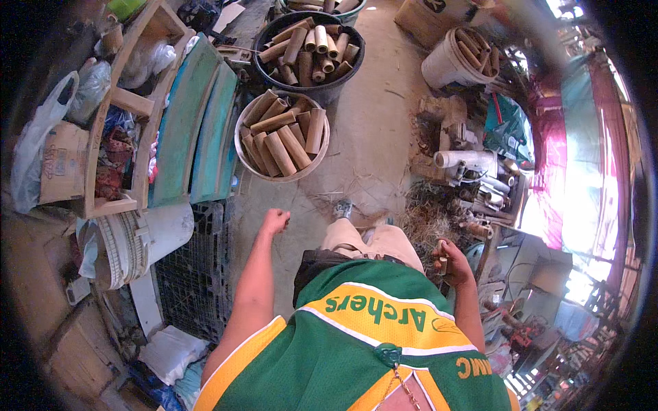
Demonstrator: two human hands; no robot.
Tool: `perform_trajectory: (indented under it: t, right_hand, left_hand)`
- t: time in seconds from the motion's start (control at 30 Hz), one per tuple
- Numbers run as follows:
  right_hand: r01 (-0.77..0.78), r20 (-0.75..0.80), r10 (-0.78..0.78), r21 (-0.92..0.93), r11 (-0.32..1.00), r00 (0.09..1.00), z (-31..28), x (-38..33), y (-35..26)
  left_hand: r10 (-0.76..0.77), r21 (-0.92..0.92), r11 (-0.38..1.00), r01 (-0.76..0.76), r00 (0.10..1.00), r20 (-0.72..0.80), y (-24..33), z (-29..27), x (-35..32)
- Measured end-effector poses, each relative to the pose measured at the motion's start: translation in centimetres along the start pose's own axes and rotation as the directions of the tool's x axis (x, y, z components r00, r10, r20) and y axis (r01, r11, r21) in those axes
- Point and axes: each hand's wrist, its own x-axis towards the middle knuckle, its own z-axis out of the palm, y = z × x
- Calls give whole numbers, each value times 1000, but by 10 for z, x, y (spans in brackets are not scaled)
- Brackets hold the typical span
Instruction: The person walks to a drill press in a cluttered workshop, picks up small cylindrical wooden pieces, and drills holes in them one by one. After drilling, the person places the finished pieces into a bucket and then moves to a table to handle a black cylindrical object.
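My left hand (276, 220) hangs over the floor in a loose fist, and nothing shows in it. Ahead of it stands a white bucket (241, 152) filled with cut bamboo tubes (279, 152). My right hand (450, 262) is at my right hip with its fingers curled round something small and pale, too small to name. Neither hand touches the buckets. Farther off, a large black tub (258, 60) holds more brown tubes (321, 40).
At the far right a white pail (439, 67) holds more tubes. A wooden shelf (130, 103) with bags and teal boards (179, 123) line the left. Pale pipes (466, 161) and dry straw (426, 219) lie along the right. A black plastic crate (199, 267) stands at left.
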Motion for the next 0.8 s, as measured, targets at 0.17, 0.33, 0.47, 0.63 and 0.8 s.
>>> perform_trajectory:
  t: [0.17, 0.33, 0.47, 0.63, 0.8]
  right_hand:
    - [-136, -103, 123, -136, 981, 987, -75, 62, 7]
    - [259, 252, -58, -940, 222, 966, -208, 139, 43]
    - [-197, -106, 190, -798, 569, 976, -264, 177, 22]
    - [-199, -164, 112, -830, 522, 980, -218, 240, -117]
    - [-55, -164, -82, -691, 721, 983, -135, 251, -264]
  left_hand:
    - [16, 132, 991, -8, 998, -59, 84, 2, 32]
    - [-18, -57, 998, 15, 999, -45, 132, 21, 71]
    - [-94, -64, 994, 90, 994, -55, 163, 34, 95]
    - [-100, -41, 995, 95, 985, -137, 225, 38, 122]
    - [-142, -493, 870, 23, 969, -204, 311, 26, 198]
